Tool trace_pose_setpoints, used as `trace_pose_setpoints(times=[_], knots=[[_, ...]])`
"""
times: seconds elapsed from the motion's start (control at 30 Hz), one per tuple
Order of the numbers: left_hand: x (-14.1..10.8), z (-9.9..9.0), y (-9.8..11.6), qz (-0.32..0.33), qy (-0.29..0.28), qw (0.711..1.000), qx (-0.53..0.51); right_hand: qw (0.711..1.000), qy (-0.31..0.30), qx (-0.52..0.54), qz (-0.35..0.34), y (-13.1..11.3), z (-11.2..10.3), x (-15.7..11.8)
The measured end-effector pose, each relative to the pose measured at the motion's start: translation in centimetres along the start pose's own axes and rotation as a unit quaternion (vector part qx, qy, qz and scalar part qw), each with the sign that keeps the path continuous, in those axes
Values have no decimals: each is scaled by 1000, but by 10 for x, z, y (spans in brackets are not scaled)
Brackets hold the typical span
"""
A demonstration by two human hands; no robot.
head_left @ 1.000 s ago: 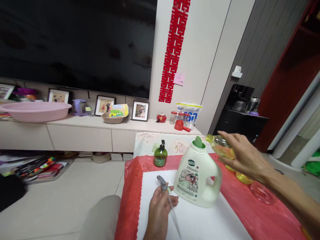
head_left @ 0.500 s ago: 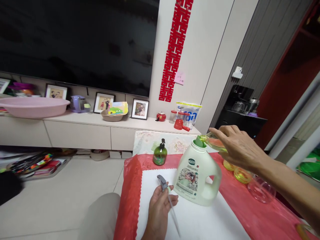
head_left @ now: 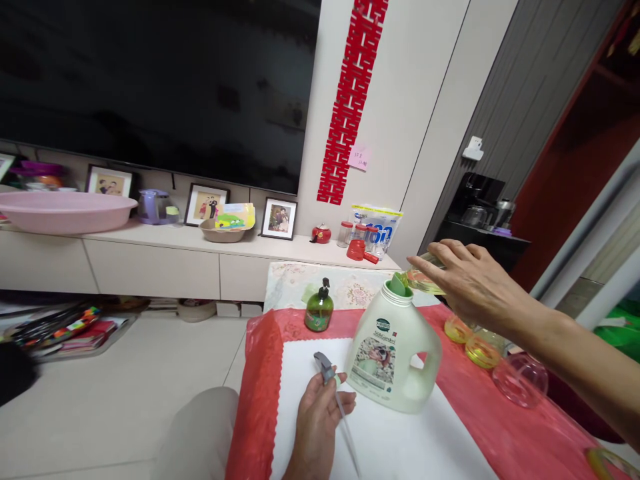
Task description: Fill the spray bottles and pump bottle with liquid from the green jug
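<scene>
My left hand (head_left: 320,413) is closed round a grey trigger spray head (head_left: 325,365), whose thin clear tube hangs down over the white mat (head_left: 425,447). Above and to the right, my right hand (head_left: 465,277) grips a clear bottle (head_left: 424,280) with yellowish liquid, tipped so its neck is at the mouth of a large pale-green detergent jug (head_left: 395,353). The jug stands upright and uncapped on the mat, its green pouring spout (head_left: 400,283) showing. Part of the tipped bottle is hidden behind my fingers. A green pump bottle (head_left: 319,312) stands left of the jug.
Several clear and yellow-tinted bottles, among them a pinkish round one (head_left: 520,380), are on the red table cover (head_left: 505,427) to the right. A roll of tape (head_left: 613,463) lies at the lower right. Behind, a low cabinet (head_left: 155,267) holds frames and a pink basin (head_left: 67,213).
My right hand has raised the base of the bottle, which is tilted more steeply into the jug's mouth. My left hand holds the spray head in nearly the same place.
</scene>
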State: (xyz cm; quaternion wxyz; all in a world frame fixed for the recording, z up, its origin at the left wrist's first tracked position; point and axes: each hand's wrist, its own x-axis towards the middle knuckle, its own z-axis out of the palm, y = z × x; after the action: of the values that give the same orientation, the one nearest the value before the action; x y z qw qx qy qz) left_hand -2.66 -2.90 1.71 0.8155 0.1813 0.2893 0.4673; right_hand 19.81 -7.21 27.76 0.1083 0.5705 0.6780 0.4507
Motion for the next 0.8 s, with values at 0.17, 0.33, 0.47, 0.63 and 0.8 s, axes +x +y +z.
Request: trace_pose_setpoints(times=[0.17, 0.33, 0.47, 0.63, 0.8], knots=[[0, 0, 1, 0, -5, 1000, 5, 998, -16, -52, -26, 1, -8, 8], [1, -1, 0, -6, 1, 1000, 1, 997, -19, -65, -45, -1, -18, 15], [2, -2, -1, -11, -2, 1000, -1, 994, -33, -86, -52, -2, -23, 18], [3, -3, -1, -14, -5, 1000, -7, 992, -32, -112, -58, -5, -29, 21], [2, -5, -2, -21, -13, 1000, -14, 988, -22, -133, -73, -11, -32, 22]])
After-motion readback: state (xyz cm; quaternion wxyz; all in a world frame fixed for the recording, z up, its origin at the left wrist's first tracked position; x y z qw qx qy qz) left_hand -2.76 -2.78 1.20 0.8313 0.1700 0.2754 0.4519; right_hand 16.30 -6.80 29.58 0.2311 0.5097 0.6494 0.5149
